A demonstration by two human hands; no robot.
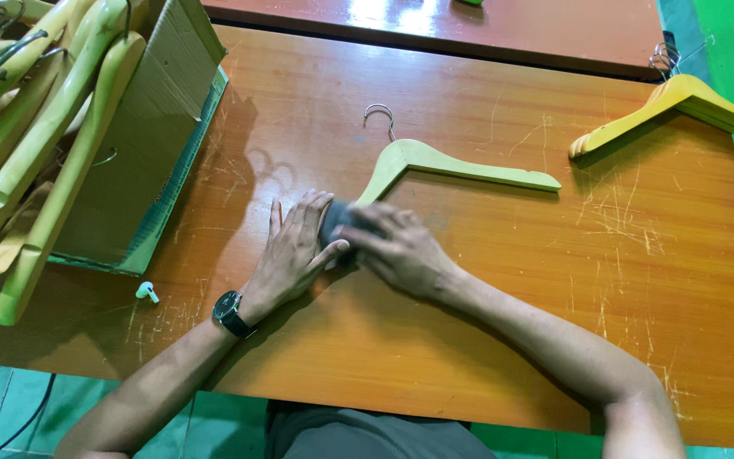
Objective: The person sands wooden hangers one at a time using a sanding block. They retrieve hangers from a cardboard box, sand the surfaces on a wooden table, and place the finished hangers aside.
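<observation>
Together, both hands (346,246) press a dark pad (337,219) onto the wooden hanger (443,167).

Single head-worn view, looking steeply down and forward from above the person's seat onto an orange wooden table (486,340), close enough that both forearms enter from the bottom edge. The frame reaches from a cardboard box (142,161) of hangers at left to the table's far edge at top.

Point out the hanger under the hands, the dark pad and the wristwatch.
pale wooden hanger (460,168), head view, on its right arm.
dark pad (335,219), head view, on its exposed top.
wristwatch (228,307), head view, on its face.
</observation>
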